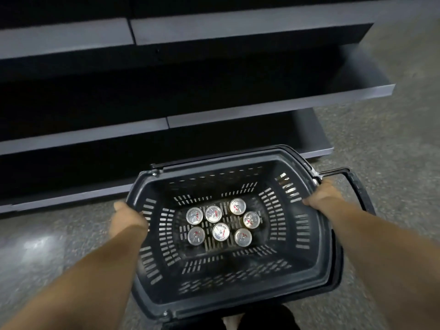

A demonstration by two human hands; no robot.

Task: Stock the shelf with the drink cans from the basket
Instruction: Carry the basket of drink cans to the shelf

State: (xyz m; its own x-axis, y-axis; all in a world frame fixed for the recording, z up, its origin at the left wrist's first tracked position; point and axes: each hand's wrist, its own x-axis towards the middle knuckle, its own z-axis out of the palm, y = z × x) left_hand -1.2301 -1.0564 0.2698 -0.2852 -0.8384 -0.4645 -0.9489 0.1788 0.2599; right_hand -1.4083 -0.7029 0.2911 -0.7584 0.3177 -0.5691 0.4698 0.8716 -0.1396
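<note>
A black slotted plastic basket [316, 265] is in front of me, held by its two side rims. My left hand [127, 216] grips the left rim and my right hand [320, 197] grips the right rim near the handle hinge. Several drink cans [220, 232] with silver tops stand upright on the basket's floor. Dark grey shelves [238, 113] rise in tiers just beyond the basket, with nothing on them where I can see.
The basket's black carry handles [359, 186] hang folded down at its sides. The shelf unit ends at the right, where speckled grey floor [385, 144] opens up. My feet show at the bottom edge below the basket.
</note>
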